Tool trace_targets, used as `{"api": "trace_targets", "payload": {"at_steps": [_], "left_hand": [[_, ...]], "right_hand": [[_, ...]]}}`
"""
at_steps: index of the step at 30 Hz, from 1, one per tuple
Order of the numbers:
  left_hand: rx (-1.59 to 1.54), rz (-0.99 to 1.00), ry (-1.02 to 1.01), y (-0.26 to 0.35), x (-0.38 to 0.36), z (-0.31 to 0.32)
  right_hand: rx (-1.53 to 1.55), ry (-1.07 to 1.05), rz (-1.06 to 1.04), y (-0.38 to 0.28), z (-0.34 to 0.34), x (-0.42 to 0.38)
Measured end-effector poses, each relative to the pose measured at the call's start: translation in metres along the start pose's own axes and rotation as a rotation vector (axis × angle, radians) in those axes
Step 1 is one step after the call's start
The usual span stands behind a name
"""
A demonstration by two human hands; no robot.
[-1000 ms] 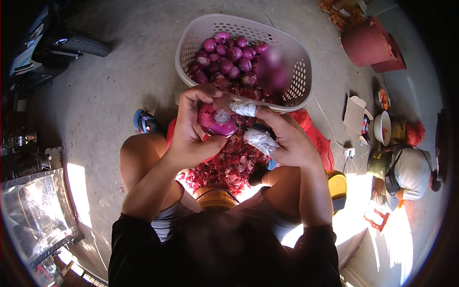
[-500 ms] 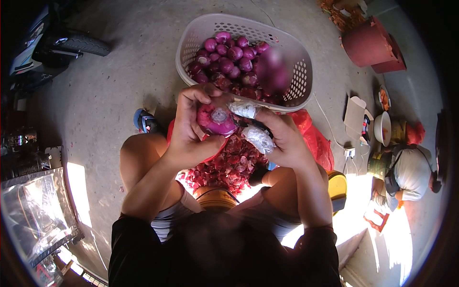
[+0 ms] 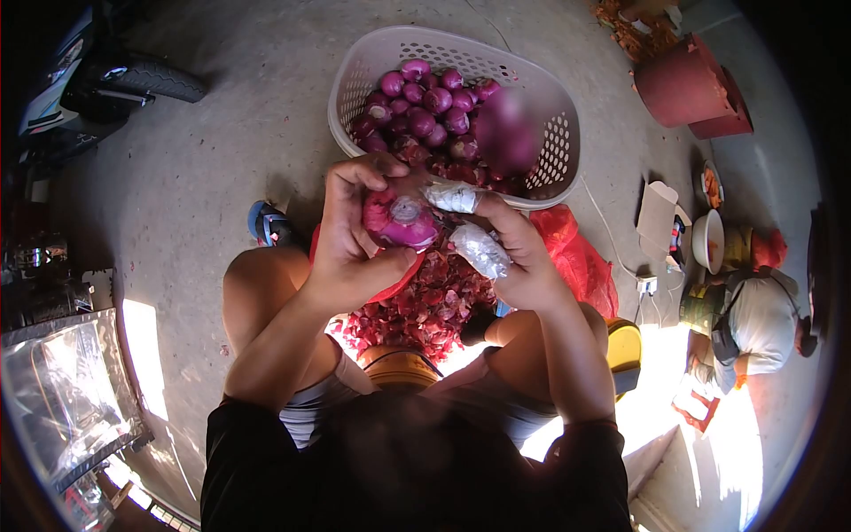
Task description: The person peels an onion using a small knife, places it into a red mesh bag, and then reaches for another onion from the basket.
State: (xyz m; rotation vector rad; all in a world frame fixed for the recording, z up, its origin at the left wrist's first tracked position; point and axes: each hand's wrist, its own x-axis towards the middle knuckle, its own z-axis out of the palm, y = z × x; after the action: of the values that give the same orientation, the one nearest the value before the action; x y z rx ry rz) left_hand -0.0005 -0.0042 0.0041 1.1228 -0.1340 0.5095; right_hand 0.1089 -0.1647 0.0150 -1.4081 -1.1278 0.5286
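Observation:
A red onion is held by my left hand, its fingers curled over the top and its thumb below. The onion's pale round end faces up. My right hand is at the onion's right edge, its thumb and index finger wrapped in silvery-white covering. Those two fingertips are a little apart, and whatever lies between or behind them is hidden. Beneath both hands is a heap of red onion skins on a red mesh bag.
Ahead stands a plastic basket of purple onions. A yellow container sits between my knees. At left are a motorbike wheel and a sandal. To the right are a red tub, a white bowl and another person.
My right hand's wrapped thumb and index finger have shifted very slightly. The onion and my left hand have stayed almost in place.

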Motion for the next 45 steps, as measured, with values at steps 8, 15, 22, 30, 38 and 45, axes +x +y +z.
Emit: {"api": "trace_targets", "payload": {"at_steps": [8, 15, 22, 30, 38, 45], "left_hand": [[-0.014, -0.023, -0.018, 0.000, 0.000, -0.001], [-0.009, -0.047, 0.005, 0.001, 0.000, 0.001], [0.047, -0.080, 0.003, 0.003, -0.001, 0.001], [0.115, -0.066, 0.040, -0.001, -0.002, 0.000], [0.211, -0.056, 0.050, 0.000, -0.002, 0.003], [0.266, 0.003, 0.029, -0.003, -0.001, 0.003]], "right_hand": [[0.540, -0.036, 0.242, -0.015, -0.002, 0.002], [0.713, -0.076, 0.286, -0.011, -0.004, 0.000], [0.658, -0.078, 0.318, -0.016, -0.007, 0.003], [0.028, -0.106, 0.221, -0.015, -0.011, -0.002], [-0.013, -0.097, 0.206, -0.014, -0.010, -0.002], [-0.024, -0.059, 0.247, -0.017, -0.008, 0.001]]}}
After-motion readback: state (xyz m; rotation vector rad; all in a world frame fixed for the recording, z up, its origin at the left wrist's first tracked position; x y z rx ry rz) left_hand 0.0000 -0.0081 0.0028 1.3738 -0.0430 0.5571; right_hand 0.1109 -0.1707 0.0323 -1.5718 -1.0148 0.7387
